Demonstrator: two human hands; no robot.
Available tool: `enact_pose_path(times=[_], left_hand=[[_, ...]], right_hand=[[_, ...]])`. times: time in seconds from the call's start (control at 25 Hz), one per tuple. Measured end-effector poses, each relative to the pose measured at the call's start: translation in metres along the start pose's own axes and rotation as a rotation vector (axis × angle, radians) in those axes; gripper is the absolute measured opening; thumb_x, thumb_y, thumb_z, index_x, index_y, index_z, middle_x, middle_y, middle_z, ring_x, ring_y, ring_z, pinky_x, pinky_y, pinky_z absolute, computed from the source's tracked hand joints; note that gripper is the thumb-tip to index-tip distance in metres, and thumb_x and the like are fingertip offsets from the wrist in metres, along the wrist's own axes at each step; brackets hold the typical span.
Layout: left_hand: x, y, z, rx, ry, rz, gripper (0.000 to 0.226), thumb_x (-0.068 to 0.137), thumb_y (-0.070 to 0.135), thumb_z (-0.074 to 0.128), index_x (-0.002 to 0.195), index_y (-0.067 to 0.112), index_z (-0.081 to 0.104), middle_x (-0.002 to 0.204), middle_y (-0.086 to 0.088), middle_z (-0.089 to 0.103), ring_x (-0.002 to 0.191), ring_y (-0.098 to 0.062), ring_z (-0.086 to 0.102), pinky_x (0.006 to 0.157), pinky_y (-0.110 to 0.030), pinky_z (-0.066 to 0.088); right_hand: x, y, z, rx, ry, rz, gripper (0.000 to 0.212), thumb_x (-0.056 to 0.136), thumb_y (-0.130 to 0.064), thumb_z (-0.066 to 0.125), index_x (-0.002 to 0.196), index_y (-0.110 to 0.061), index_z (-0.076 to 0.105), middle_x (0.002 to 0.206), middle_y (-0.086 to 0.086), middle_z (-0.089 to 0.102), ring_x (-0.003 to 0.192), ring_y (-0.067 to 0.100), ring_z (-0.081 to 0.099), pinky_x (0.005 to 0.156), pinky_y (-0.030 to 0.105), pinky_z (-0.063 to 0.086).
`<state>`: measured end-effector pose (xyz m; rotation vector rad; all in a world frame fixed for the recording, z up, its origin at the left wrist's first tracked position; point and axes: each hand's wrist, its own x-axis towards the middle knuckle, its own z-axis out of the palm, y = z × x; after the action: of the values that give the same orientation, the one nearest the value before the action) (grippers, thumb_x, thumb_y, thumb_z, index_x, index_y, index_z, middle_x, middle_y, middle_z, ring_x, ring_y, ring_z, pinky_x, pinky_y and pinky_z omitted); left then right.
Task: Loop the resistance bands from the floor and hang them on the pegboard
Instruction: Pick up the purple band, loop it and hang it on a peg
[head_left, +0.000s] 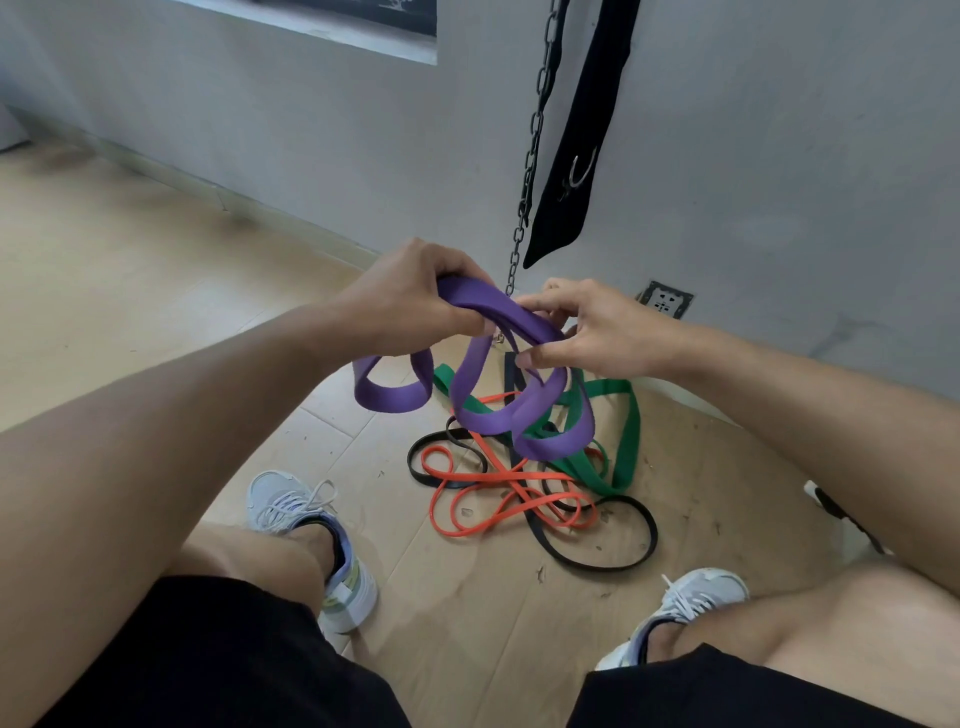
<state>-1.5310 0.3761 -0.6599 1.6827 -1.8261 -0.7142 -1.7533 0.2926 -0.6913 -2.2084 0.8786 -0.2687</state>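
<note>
A pale wooden floor (130, 291) fills most of the view and meets a grey wall (779, 156) at twelve o'clock. A black strap (582, 140) and a dark chain (535, 145) hang down that wall. At the centre, the purple band (483, 410) is wide, flat and matte, gathered into several drooping loops that hang above the floor. The left hand (415, 301), at ten o'clock of the loops, is clenched around the bunched upper folds. The right hand (597, 327), at two o'clock, pinches the same band between thumb and fingers. On the floor beneath lies a tangle: a broad green band (626, 431), a thin black band (613, 561) and a narrow orange band (467, 478), overlapping each other.
</note>
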Motion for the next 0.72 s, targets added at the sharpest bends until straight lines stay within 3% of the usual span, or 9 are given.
enact_pose_path(times=[0.12, 0.32, 0.52, 0.6, 0.72], left_hand=[[-0.001, -0.003, -0.001, 0.039, -0.033, -0.01, 0.024, 0.081, 0.024, 0.082, 0.104, 0.027, 0.076, 0.086, 0.005, 0.075, 0.072, -0.009, 0.064, 0.056, -0.006, 0.043], [0.0, -0.003, -0.001, 0.024, -0.024, -0.007, 0.023, 0.081, 0.022, 0.081, 0.103, 0.026, 0.076, 0.084, 0.005, 0.075, 0.067, -0.006, 0.06, 0.055, -0.005, 0.042], [-0.002, -0.001, 0.001, -0.116, -0.05, -0.017, 0.025, 0.081, 0.017, 0.082, 0.105, 0.024, 0.077, 0.087, 0.002, 0.077, 0.071, -0.007, 0.066, 0.064, -0.014, 0.051], [-0.001, -0.002, 0.002, -0.195, -0.051, -0.032, 0.027, 0.081, 0.014, 0.083, 0.105, 0.021, 0.077, 0.088, 0.0, 0.078, 0.075, -0.01, 0.069, 0.069, -0.021, 0.056], [0.0, -0.008, 0.002, -0.304, -0.031, -0.062, 0.033, 0.078, 0.014, 0.087, 0.108, 0.02, 0.075, 0.092, -0.001, 0.079, 0.085, -0.019, 0.073, 0.081, -0.031, 0.06]], right_hand=[[-0.001, -0.004, -0.002, -0.053, -0.041, 0.015, 0.045, 0.09, -0.032, 0.081, 0.133, -0.036, 0.07, 0.095, -0.006, 0.051, 0.079, 0.005, 0.057, 0.076, 0.021, 0.044], [-0.001, -0.004, -0.001, -0.021, -0.055, 0.02, 0.044, 0.09, -0.03, 0.081, 0.131, -0.038, 0.069, 0.099, -0.002, 0.054, 0.073, -0.001, 0.059, 0.071, 0.014, 0.046], [-0.001, 0.0, 0.01, 0.097, 0.031, 0.028, 0.032, 0.085, -0.027, 0.086, 0.115, -0.029, 0.074, 0.107, -0.002, 0.071, 0.098, 0.017, 0.068, 0.095, 0.037, 0.057], [0.0, 0.001, 0.014, 0.192, 0.03, 0.034, 0.034, 0.083, -0.021, 0.088, 0.113, -0.022, 0.072, 0.111, 0.003, 0.077, 0.107, 0.021, 0.071, 0.104, 0.042, 0.055], [0.001, -0.003, 0.016, 0.339, 0.033, 0.054, 0.049, 0.078, -0.015, 0.091, 0.118, -0.018, 0.063, 0.117, 0.008, 0.078, 0.111, 0.026, 0.073, 0.107, 0.044, 0.055]])
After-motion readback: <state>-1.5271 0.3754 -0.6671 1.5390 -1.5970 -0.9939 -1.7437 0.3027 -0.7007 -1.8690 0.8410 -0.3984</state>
